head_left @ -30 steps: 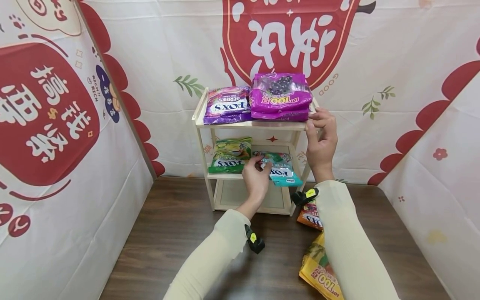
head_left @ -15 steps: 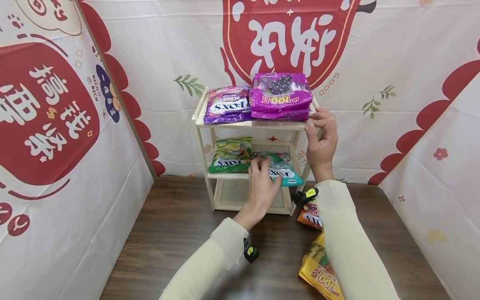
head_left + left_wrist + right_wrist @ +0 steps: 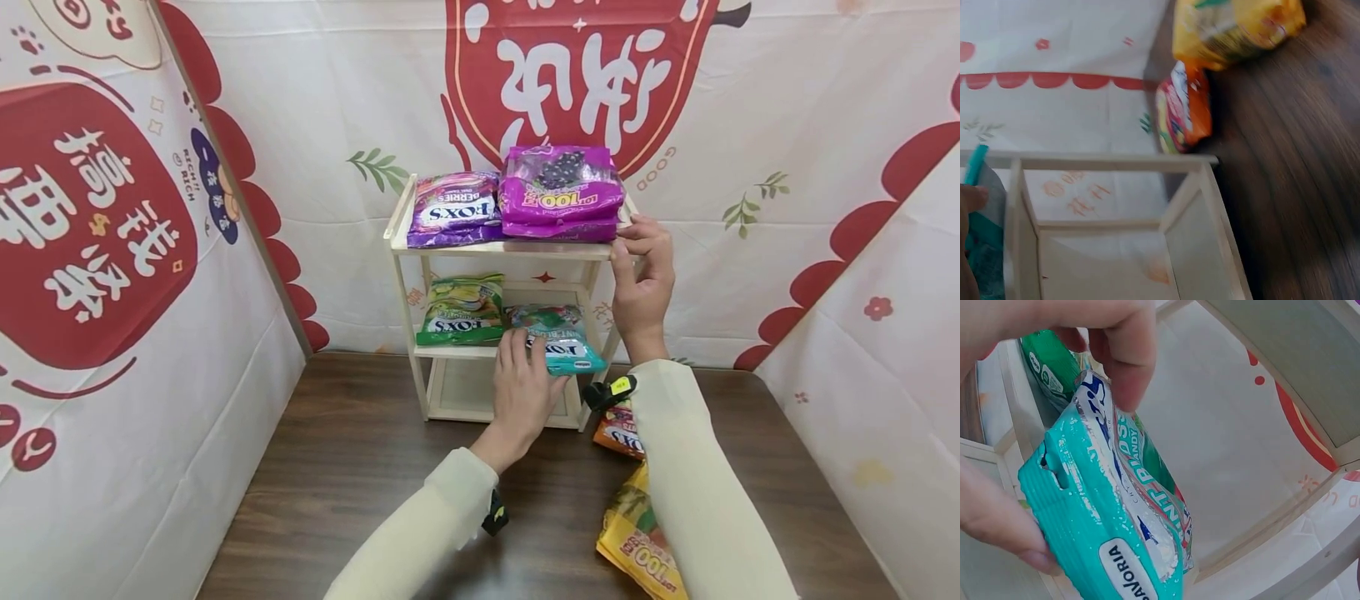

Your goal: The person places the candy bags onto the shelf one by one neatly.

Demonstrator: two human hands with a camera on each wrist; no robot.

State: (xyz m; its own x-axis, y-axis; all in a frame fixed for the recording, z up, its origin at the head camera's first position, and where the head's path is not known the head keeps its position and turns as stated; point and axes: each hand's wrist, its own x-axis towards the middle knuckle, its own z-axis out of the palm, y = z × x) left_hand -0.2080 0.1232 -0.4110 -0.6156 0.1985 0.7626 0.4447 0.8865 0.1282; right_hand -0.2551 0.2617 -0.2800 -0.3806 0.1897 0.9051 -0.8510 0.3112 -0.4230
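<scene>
- Visibly, a green bag sat on the left of the shelf's middle board.
- Before the shelf, the left hand pinched the teal bag from its left, thumb at the front.
- That bag, right on the same board, seemed to run back to front, overhanging the edge.
- Farther off, the right hand gripped the shelf's top right corner.

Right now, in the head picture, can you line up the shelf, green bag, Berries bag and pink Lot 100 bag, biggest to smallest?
1. Shelf
2. Pink Lot 100 bag
3. Green bag and Berries bag: too alike to rank
</scene>
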